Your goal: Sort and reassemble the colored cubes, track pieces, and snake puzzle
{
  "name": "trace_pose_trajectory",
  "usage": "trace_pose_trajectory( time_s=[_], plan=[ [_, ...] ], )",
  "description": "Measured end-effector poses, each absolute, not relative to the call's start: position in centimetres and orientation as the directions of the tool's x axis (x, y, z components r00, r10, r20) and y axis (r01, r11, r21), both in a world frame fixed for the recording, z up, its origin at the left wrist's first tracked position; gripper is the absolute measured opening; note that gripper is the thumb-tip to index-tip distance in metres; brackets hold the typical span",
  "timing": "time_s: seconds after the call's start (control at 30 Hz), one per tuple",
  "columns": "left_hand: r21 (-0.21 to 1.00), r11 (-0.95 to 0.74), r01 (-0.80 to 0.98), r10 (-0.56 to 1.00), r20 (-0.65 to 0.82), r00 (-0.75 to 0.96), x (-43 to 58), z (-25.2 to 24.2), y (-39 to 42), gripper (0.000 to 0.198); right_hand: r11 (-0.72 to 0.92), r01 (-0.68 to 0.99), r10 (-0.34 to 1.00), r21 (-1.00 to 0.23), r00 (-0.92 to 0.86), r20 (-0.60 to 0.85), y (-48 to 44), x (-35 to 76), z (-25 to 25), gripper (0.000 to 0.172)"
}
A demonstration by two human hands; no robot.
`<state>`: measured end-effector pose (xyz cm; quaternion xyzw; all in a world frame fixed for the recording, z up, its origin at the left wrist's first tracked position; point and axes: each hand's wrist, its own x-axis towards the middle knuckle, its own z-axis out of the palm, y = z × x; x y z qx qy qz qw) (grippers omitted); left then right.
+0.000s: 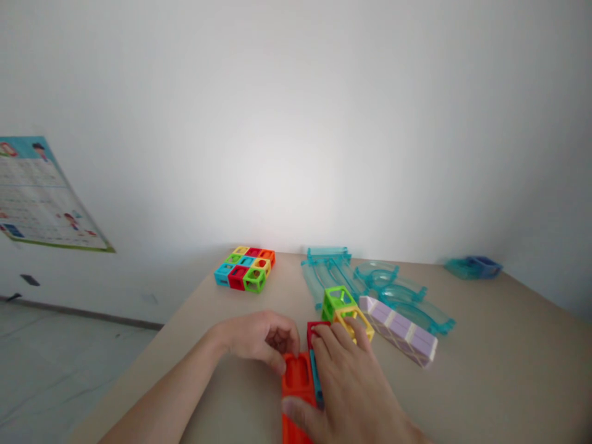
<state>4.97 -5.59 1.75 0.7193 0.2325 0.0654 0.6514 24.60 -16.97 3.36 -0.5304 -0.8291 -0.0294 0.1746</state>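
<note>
Standing by a beige table [485,370] against a white wall, poster [41,197] low on the left. Left hand [263,338] curled, fingertips pinching the far end of an orange block [296,376] at the near edge. Right hand [351,382] flat, thumb and fingers clamping the same block. Green cube [337,302], yellow cube [358,319], lilac strip [400,330], clear blue track pieces [393,290] crowd just beyond; coloured cube grid [245,268] further left

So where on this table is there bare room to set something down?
Free: the beige tabletop right of the lilac tile strip, and between the multicoloured cube block and left hand. Crowded: around both hands, the orange pieces and clear blue track pieces.
</note>
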Motion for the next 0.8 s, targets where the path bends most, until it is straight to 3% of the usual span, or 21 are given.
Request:
trace_pose_trajectory(
  time_s=[0.2,0.4,0.63,0.8],
  plan=[
    [0.941,-0.213,0.263,0.427,-0.152,0.891,4.2,1.4,-4.5,0.043,0.412,0.911,0.802,-0.008,-0.359,0.478,-16.7,24.2,1.6,0.051],
    [0.839,-0.452,0.302,0.465,-0.067,0.883,3.5,1.9,-4.4,0.035,0.293,0.956,0.833,0.024,-0.267,0.484,-16.6,24.2,1.5,0.054],
    [0.788,-0.515,0.339,0.569,0.018,0.822,3.7,2.1,-4.2,0.030,0.220,0.975,0.891,-0.017,-0.194,0.410,-16.4,24.1,2.2,0.039],
    [0.809,-0.419,0.412,0.784,0.094,0.613,2.5,1.6,-3.2,0.037,0.208,0.976,0.917,-0.058,-0.174,0.358,-16.6,24.4,2.1,0.037]
  ],
)
